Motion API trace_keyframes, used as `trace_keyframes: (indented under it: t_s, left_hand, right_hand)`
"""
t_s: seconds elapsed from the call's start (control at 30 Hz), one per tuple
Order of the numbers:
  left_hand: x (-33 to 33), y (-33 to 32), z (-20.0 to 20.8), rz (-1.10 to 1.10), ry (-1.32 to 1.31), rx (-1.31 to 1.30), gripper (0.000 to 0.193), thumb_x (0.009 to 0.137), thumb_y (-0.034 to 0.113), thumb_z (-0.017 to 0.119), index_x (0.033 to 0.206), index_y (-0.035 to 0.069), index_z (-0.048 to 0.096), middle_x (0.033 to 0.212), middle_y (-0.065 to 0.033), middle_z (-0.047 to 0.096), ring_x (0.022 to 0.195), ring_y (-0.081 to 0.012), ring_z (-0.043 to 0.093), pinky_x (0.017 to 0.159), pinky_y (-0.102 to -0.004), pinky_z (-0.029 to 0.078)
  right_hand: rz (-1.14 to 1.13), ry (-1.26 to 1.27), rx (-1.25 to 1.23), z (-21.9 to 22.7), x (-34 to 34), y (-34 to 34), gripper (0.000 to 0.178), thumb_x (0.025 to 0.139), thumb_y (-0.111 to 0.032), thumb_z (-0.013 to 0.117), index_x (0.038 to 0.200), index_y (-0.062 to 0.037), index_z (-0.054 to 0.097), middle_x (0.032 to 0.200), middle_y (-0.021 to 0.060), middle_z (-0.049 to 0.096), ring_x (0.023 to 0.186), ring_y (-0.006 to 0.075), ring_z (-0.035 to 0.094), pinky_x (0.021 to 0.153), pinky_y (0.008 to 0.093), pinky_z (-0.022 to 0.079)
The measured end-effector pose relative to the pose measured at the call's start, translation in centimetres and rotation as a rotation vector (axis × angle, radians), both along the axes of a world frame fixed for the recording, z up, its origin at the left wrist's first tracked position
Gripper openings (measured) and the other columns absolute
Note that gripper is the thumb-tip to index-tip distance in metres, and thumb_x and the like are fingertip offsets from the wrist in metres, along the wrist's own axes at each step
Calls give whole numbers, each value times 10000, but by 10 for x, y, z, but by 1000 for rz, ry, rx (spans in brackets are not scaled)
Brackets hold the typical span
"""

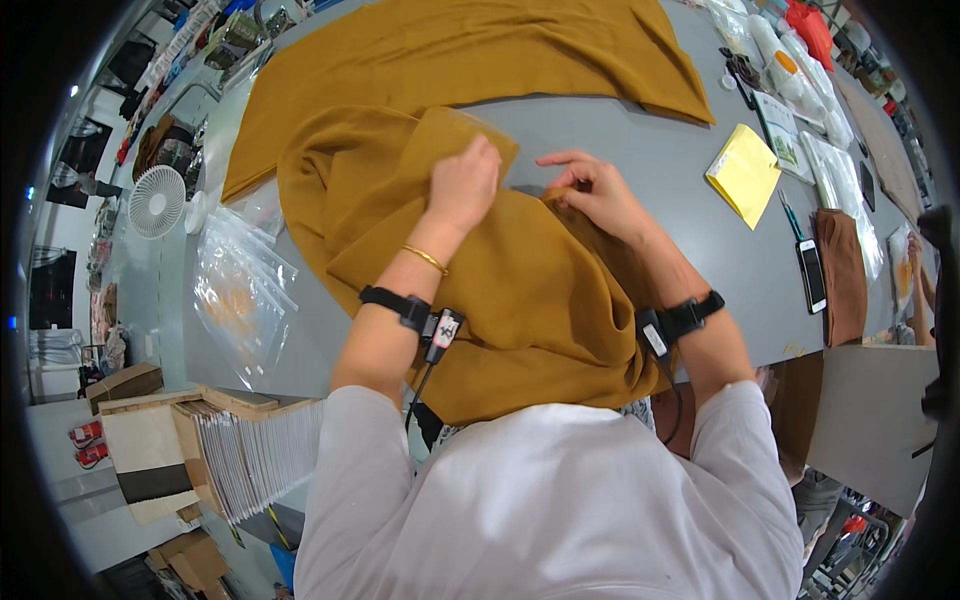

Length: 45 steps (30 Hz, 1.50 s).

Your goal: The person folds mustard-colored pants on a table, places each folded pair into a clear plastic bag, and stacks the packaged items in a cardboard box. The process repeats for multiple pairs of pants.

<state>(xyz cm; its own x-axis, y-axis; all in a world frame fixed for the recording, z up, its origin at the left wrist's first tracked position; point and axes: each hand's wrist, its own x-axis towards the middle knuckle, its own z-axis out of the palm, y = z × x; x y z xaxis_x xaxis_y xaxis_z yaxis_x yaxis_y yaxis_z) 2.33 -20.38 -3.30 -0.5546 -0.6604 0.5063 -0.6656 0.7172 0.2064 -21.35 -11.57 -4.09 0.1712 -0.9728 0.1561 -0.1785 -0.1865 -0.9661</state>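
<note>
Now smoothing the mustard-yellow cloth [520, 300] draped over the grey table [640, 150] edge, left hand [464, 185] closed on a folded flap, right hand [592, 190] pinching its edge — best kept taut and corners matched, clear of the plastic bags [240, 290].

Grey table [640, 170] under mustard cloth [520, 300]
</note>
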Motion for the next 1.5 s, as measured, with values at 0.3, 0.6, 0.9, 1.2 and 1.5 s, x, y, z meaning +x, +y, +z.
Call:
trace_keyframes:
  t_s: [0.3,0.6,0.9,1.2,1.5]
  left_hand:
    - [7,10,-19,4,254,412,129,946,133,718,902,16,690,916,-77,652,698,-238,635,632,-344,499]
    - [130,85,122,-175,-88,131,339,843,295,841,980,39,666,902,-109,653,850,-309,667,744,-391,541]
    - [262,79,287,-57,-639,-639,280,832,-46,634,1088,62,663,1007,-148,674,999,-340,664,891,-441,541]
    - [327,169,301,162,-784,-462,244,845,-43,656,1068,51,686,1094,-135,682,1043,-317,653,909,-434,532]
    - [349,42,326,164,-450,-478,340,981,146,543,1285,91,684,1178,-130,727,1098,-357,655,978,-470,505]
  right_hand:
    - [32,91,-110,2,-3,-11,63,875,90,658,903,75,712,1440,97,622,962,168,695,818,294,581]
    - [-25,300,-175,67,-21,-3,187,909,129,613,1027,3,684,1036,67,683,924,162,691,818,294,571]
    - [-330,792,-461,225,-204,-4,252,1038,-46,574,1252,-19,704,1095,21,738,987,109,693,968,292,535]
    - [82,915,-142,297,-176,115,193,1063,-109,578,1182,-90,729,1132,84,739,934,190,741,897,306,586]
    - [5,694,-407,323,-170,-83,176,1042,-205,658,1154,-80,711,1017,19,731,882,135,728,788,299,606]
